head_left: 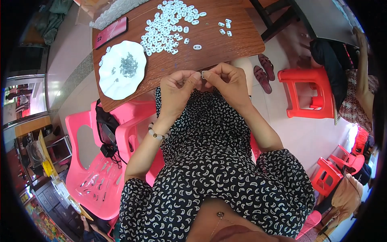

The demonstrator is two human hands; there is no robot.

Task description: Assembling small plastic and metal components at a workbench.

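Note:
Close to the table's near edge, my left hand [177, 89] and my right hand [230, 84] meet fingertip to fingertip. Both are closed in a pinch on one small whitish piece [202, 75], mostly covered by the fingers. Beyond them, a loose pile of white oval plastic pieces [161, 33], each with two holes, spreads over the brown wooden table [217, 54]. One such oval piece [197, 47] lies apart, nearer my hands. Left of the pile stands a white wavy-rimmed plate [111, 86] with many tiny dark grey metal bits [128, 65], perhaps screws.
A pink phone [111, 32] lies behind the plate. Several small white pieces [228, 27] sit at the far right. A pink chair [90, 181] with a black bag [105, 129] stands at my left. Right of the table are a red stool [308, 90], sandals [263, 78] and a seated person [358, 88].

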